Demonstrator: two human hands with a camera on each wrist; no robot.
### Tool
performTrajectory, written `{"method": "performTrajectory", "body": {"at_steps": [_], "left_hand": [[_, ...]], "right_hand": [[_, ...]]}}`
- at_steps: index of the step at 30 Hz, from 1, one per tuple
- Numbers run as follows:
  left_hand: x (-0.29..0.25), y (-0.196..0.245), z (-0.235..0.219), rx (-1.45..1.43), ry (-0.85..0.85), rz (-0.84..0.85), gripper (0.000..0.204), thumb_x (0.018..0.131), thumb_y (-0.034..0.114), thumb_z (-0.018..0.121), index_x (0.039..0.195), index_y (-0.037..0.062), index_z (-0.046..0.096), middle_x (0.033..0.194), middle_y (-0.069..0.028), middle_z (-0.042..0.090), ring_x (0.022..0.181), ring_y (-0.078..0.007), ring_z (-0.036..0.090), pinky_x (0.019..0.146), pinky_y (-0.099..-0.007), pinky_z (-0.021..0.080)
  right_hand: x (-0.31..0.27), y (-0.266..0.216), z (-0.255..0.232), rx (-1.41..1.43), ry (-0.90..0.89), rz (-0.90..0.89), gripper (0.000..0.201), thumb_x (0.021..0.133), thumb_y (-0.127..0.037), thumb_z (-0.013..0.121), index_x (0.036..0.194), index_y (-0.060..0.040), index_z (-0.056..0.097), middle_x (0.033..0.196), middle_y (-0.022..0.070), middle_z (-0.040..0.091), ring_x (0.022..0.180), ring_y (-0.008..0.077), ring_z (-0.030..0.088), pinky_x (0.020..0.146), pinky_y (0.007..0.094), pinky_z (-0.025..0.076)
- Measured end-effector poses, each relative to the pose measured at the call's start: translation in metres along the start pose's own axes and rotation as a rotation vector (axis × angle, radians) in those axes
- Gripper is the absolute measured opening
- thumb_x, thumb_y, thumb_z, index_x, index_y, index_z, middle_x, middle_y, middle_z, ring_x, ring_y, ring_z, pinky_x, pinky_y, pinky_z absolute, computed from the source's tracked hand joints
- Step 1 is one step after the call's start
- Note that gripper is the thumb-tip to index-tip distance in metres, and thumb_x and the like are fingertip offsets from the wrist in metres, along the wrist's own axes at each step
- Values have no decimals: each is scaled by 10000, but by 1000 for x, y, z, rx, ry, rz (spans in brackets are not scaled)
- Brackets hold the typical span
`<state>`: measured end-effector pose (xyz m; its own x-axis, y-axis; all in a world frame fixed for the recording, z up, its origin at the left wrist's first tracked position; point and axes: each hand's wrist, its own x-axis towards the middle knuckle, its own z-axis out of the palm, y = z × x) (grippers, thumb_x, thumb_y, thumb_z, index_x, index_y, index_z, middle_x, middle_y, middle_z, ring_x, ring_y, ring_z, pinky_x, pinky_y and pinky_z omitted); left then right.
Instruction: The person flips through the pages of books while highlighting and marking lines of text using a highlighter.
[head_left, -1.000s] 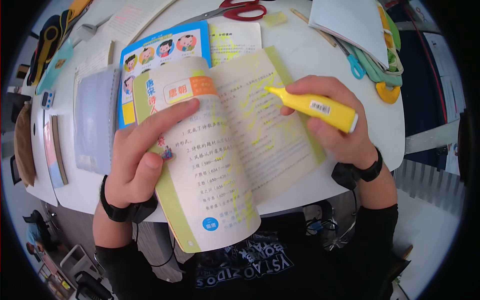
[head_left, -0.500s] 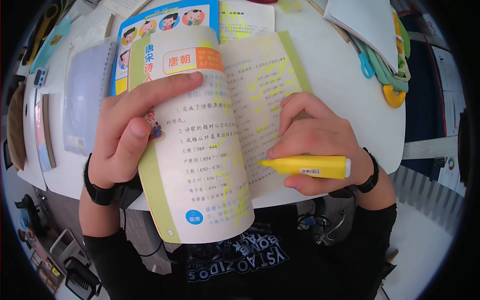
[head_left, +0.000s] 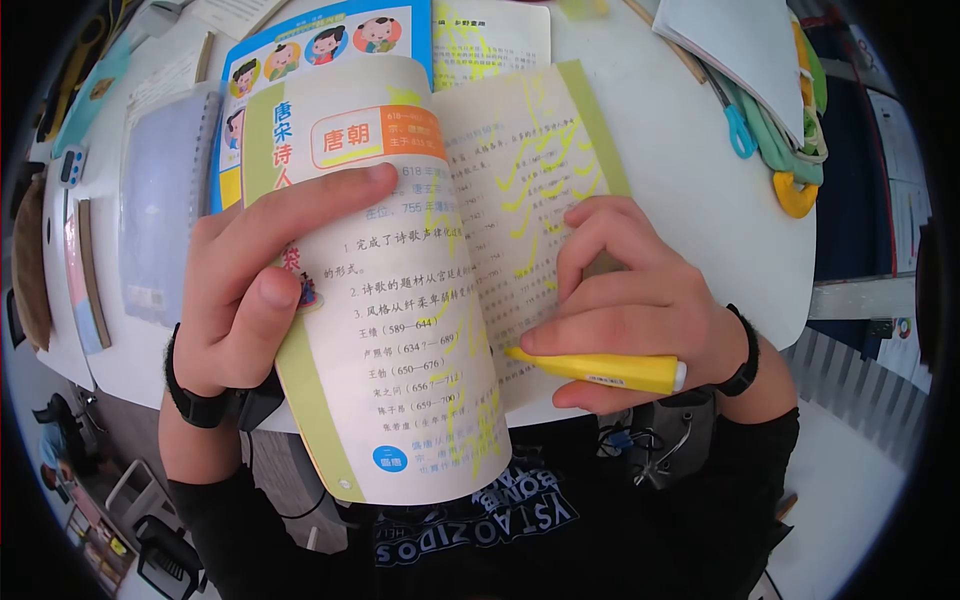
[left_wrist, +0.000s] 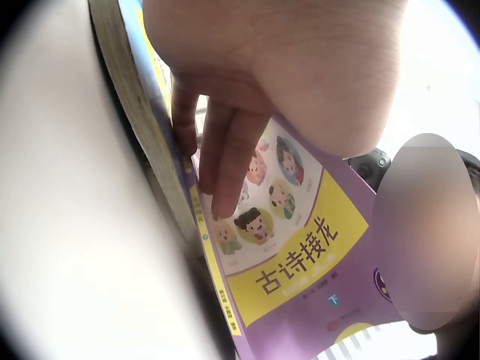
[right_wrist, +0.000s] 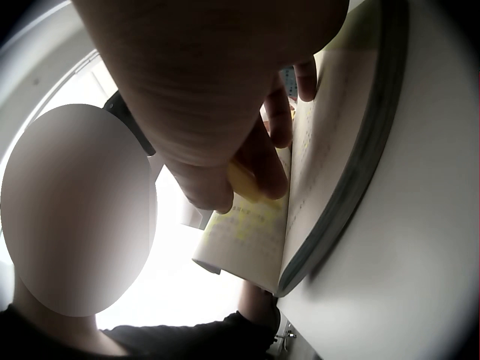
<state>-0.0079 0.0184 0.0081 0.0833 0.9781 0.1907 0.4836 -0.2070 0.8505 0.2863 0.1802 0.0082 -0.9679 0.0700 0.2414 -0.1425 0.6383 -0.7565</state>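
An open book with yellow highlighter marks on its pages fills the middle of the head view. My left hand grips it at the left: the index finger lies across the left page, the thumb is by the margin, and several other fingers press on the purple cover behind. My right hand pinches a yellow highlighter between thumb and fingers, low over the right page. Its tip points left, close to the gutter. The right wrist view shows only part of the highlighter between the fingers.
A blue-bordered book with cartoon faces lies behind the open one. A spiral notebook rests to the left. At the right back are white papers, blue-handled scissors and a green pouch. The white table's edge curves nearby.
My right hand has brought the highlighter from the upper right page down and left to the lower gutter. The left hand keeps its grip; the book sits slightly further left in the head view.
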Motion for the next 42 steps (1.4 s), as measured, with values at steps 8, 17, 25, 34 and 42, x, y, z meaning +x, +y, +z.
{"method": "performTrajectory", "body": {"at_steps": [8,17,25,34,42], "left_hand": [[-1,-1,-2,7,-11,9,637,1093,491,399,1369,-29,641,1070,-215,771,925,-300,782,820,-361,594],[-1,0,1,-58,3,-20,643,1089,502,418,1372,-31,639,1075,-213,772,925,-298,783,821,-361,596],[-1,2,-1,-35,-1,-42,646,1086,508,430,1369,-33,641,1084,-215,771,940,-301,783,827,-363,595],[1,-3,3,-24,20,4,631,1086,485,415,1360,-34,645,1063,-218,769,917,-298,779,811,-367,592],[0,-2,-2,31,-18,-12,638,1080,478,409,1355,-46,646,1063,-227,767,912,-309,780,805,-372,593]], "right_hand": [[-5,6,5,8,141,12,384,810,-236,881,1136,-94,737,855,36,691,906,277,584,963,512,476],[-3,6,-2,102,114,96,377,835,-170,807,1179,-49,712,914,64,682,946,295,564,892,450,480],[-1,3,-4,16,54,38,343,819,-183,812,1123,-40,744,900,51,671,960,292,587,917,464,495],[-1,-4,-1,-66,146,140,319,763,-61,776,1079,-20,755,867,69,667,940,294,620,964,460,531],[-6,0,-3,35,351,360,292,888,-81,684,1160,24,695,836,110,716,970,243,631,979,429,534]]}}
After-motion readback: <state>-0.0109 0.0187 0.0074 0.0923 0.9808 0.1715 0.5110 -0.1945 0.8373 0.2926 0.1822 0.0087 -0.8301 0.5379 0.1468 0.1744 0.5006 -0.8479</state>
